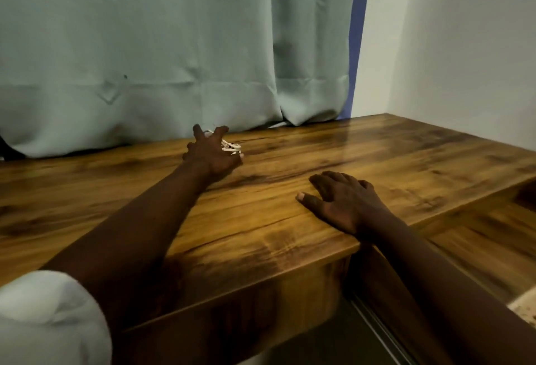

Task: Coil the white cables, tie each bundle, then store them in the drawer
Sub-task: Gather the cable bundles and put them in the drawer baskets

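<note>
Cable bundle (231, 146) at far edge of counter (406, 155), by curtain (174, 45).
Left grip (213, 153) splayed wide over bundle, contact unclear; right grip (345, 202) flat on counter, fingers relaxed, holding nothing.

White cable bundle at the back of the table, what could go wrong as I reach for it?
1. The small white cable bundle lies close to the grey-green curtain at the back of the brown wooden table. The left hand, fingers spread over it, might nudge it under the hem.
2. I cannot tell whether the bundle is tied. If it is not, loops may spring loose when lifted.
</note>
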Motion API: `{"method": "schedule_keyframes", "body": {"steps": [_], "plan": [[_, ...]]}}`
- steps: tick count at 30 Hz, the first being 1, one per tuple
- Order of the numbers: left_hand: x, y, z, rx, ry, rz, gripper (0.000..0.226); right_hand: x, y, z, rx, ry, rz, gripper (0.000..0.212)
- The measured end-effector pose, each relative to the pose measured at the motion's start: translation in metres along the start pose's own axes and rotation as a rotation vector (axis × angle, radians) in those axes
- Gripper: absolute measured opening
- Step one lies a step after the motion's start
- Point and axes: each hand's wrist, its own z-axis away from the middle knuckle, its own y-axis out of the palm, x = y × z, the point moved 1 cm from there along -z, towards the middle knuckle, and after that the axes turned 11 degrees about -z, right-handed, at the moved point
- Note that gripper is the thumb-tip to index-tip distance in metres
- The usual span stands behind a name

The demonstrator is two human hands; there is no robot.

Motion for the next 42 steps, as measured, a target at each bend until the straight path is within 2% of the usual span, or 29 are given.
{"method": "schedule_keyframes", "body": {"steps": [1,3,5,8,10,13,14,16,18,21,25,28,30,33,36,39,42], "plan": [[0.004,0.007,-0.002,0.005,-0.014,0.029,0.09,0.0,0.0,0.0,-0.001,0.002,-0.003,0.075],[0.008,0.015,0.0,-0.019,0.004,0.077,0.07,0.0,0.0,-0.001,-0.003,0.011,-0.015,0.073],[0.007,0.015,0.004,-0.125,0.053,0.101,0.05,0.001,-0.001,-0.001,-0.026,0.014,-0.023,0.071],[-0.001,0.007,0.016,-0.182,0.15,0.151,0.046,0.005,-0.004,0.001,-0.093,0.041,-0.129,0.069],[-0.015,0.002,0.031,-0.154,0.269,0.197,0.049,0.002,-0.008,0.006,-0.139,0.081,-0.374,0.067],[-0.05,-0.005,0.063,-0.089,0.464,0.299,0.047,-0.002,-0.023,0.018,-0.158,0.17,-0.899,0.075],[-0.064,-0.007,0.075,-0.071,0.529,0.336,0.046,0.0,-0.029,0.024,-0.13,0.198,-1.011,0.068],[-0.093,-0.01,0.101,-0.049,0.661,0.397,0.044,0.003,-0.042,0.041,-0.085,0.206,-1.122,0.05],[-0.12,-0.017,0.129,-0.059,0.787,0.427,0.044,0.005,-0.057,0.069,-0.108,0.193,-1.155,0.044],[-0.154,-0.028,0.174,-0.115,0.925,0.484,0.044,-0.002,-0.084,0.128,-0.194,0.201,-1.07,0.045],[-0.194,-0.027,0.243,-0.095,1.044,0.58,0.049,-0.02,-0.114,0.224,-0.241,0.223,-0.975,0.047],[-0.229,-0.019,0.289,-0.063,1.185,0.623,0.049,-0.036,-0.124,0.291,-0.285,0.341,-0.995,0.044],[-0.248,-0.017,0.31,0.0,1.26,0.603,0.059,-0.051,-0.13,0.323,-0.332,0.443,-1.036,0.043],[-0.27,-0.011,0.335,0.132,1.282,0.545,0.077,-0.081,-0.134,0.358,-0.23,0.674,-1.108,0.036],[-0.281,0.001,0.354,0.236,1.304,0.374,0.083,-0.104,-0.125,0.37,-0.086,0.844,-1.114,0.025],[-0.285,0.008,0.367,0.325,1.307,0.228,0.078,-0.117,-0.11,0.368,-0.033,0.931,-0.851,0.025],[-0.287,0.008,0.373,0.372,1.285,0.196,0.071,-0.134,-0.099,0.362,0.094,0.833,-0.244,0.032]]}}
